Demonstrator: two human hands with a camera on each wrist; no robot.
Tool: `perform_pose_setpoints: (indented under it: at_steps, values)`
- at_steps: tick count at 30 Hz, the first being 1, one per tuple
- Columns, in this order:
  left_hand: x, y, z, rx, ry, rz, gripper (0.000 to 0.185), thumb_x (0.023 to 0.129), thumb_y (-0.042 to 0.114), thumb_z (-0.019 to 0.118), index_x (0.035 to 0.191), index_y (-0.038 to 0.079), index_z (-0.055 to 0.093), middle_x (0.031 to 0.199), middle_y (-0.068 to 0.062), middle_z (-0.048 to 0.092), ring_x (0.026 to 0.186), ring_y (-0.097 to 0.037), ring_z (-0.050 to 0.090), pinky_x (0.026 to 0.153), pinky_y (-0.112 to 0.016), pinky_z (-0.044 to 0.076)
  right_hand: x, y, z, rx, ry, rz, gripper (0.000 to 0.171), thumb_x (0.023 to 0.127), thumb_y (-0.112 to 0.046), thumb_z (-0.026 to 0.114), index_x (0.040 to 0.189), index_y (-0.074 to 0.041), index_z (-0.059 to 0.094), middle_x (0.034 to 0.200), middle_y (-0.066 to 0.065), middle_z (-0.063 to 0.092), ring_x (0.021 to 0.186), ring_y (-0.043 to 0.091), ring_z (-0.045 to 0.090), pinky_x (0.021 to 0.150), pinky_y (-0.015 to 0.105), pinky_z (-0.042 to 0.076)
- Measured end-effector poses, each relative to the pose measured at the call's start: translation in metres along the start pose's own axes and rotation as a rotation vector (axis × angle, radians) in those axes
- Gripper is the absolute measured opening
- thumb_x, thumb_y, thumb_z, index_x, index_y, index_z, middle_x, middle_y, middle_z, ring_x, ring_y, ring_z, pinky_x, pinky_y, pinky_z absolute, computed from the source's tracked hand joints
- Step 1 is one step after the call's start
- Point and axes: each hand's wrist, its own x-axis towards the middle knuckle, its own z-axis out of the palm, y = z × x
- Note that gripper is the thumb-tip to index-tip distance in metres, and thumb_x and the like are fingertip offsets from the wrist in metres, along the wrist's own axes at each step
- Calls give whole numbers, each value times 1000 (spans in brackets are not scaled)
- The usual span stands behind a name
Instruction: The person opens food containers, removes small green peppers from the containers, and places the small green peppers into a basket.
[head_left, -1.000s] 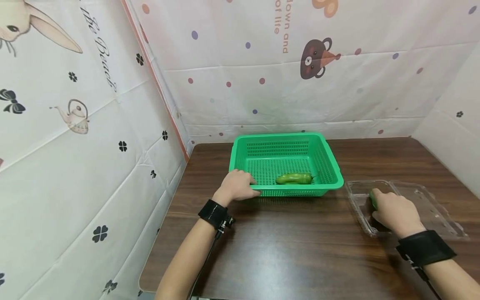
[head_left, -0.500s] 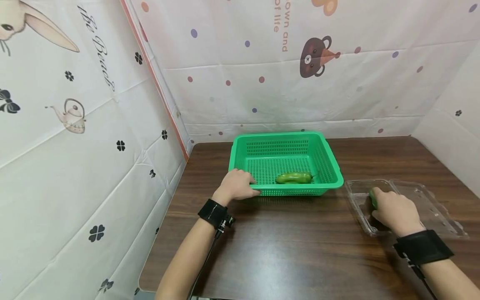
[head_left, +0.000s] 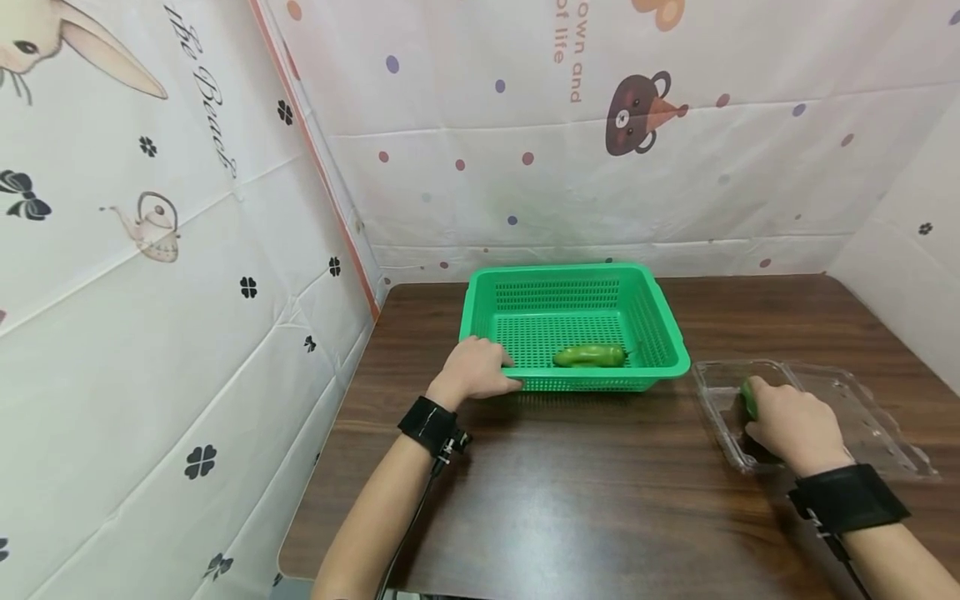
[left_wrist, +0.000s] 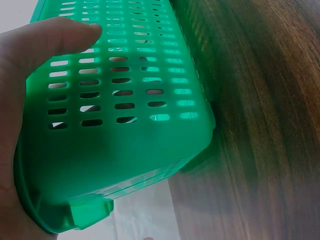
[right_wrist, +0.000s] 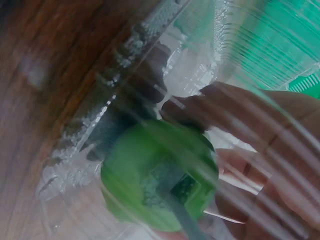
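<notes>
Glossy perforated plastic basket (head_left: 660,342), clear plastic tray (head_left: 862,417), wood-grain table (head_left: 570,483)

I'm reading "the Beach" in script on the left wall sheet (head_left: 210,108), and "own and", "of life" on the back wall sheet (head_left: 567,33).

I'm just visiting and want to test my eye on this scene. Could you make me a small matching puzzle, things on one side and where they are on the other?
Things:
1. left hand
2. right hand
3. green pepper
4. clear plastic tray

Places:
A. lying inside the green basket
B. on the table, right of the basket
C. holding the basket's near left corner
D. inside the clear tray, around a green vegetable

Pairs: 1-C, 2-D, 3-A, 4-B
</notes>
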Motion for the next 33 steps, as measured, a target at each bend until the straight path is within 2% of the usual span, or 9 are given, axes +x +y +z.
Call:
perform_pose_setpoints:
  at_steps: [7, 21, 28, 33]
  values:
    - [-1, 1, 0, -5, -1, 6, 38, 90, 54, 69, 115, 29, 80, 110, 10, 78, 105, -14, 70, 104, -40, 48, 0, 1, 2, 11, 13, -3, 52, 78, -7, 79, 117, 13, 52, 69, 16, 59, 57, 31, 54, 46, 46, 44]
    - [1, 0, 1, 5, 1, 7, 41, 90, 55, 69, 120, 29, 78, 119, 10, 75, 112, -14, 69, 108, -42, 46, 0, 4, 6, 33, 23, 3, 51, 77, -8, 78, 116, 12, 52, 68, 15, 59, 56, 30, 54, 45, 46, 43]
    - [1, 0, 2, 7, 15, 17, 34, 89, 54, 69, 110, 30, 81, 100, 11, 78, 101, -13, 70, 103, -40, 49, 0, 2, 3, 32, 19, 15, 51, 77, -9, 78, 116, 11, 52, 68, 15, 60, 56, 31, 55, 45, 46, 43]
    - [2, 0, 1, 8, 12, 16, 37, 89, 55, 69, 115, 30, 80, 112, 11, 77, 107, -13, 70, 106, -41, 48, -1, 3, 4, 34, 17, 19, 50, 78, -9, 77, 115, 11, 52, 68, 15, 59, 56, 31, 54, 45, 45, 42]
